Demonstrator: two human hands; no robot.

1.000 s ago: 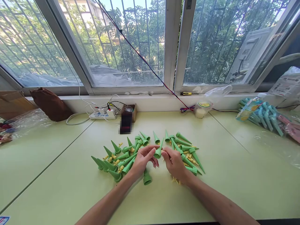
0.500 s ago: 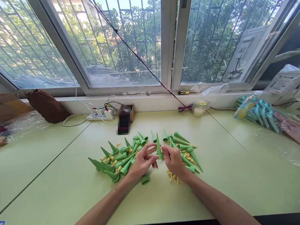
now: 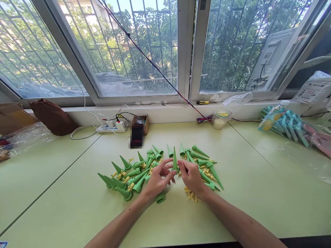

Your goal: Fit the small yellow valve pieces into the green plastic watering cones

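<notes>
A green plastic watering spike (image 3: 175, 159) points upward between my hands, its wider collar at the bottom. My left hand (image 3: 159, 179) grips that collar between thumb and fingers. Close beside it on the right, my right hand (image 3: 191, 176) is closed in a pinch; whatever sits between its fingertips is too small and covered to make out. Many similar green spikes (image 3: 124, 193) lie or stand on both sides of my hands. Small yellow valves (image 3: 191, 195) are heaped by my right wrist, and others (image 3: 131, 187) lie among the spikes on the left.
A pale green tabletop (image 3: 258, 193) spreads around the pile. Behind stand a power strip (image 3: 111, 128), a small cardboard box (image 3: 146, 124) and a clear jar (image 3: 219, 120). Teal plastic items (image 3: 289, 125) lie at the right, a brown bag (image 3: 53, 117) at the left.
The held spike and my left fingers have shifted slightly, with the thumb now higher over the collar. My right hand stays pinched almost in the same place.
</notes>
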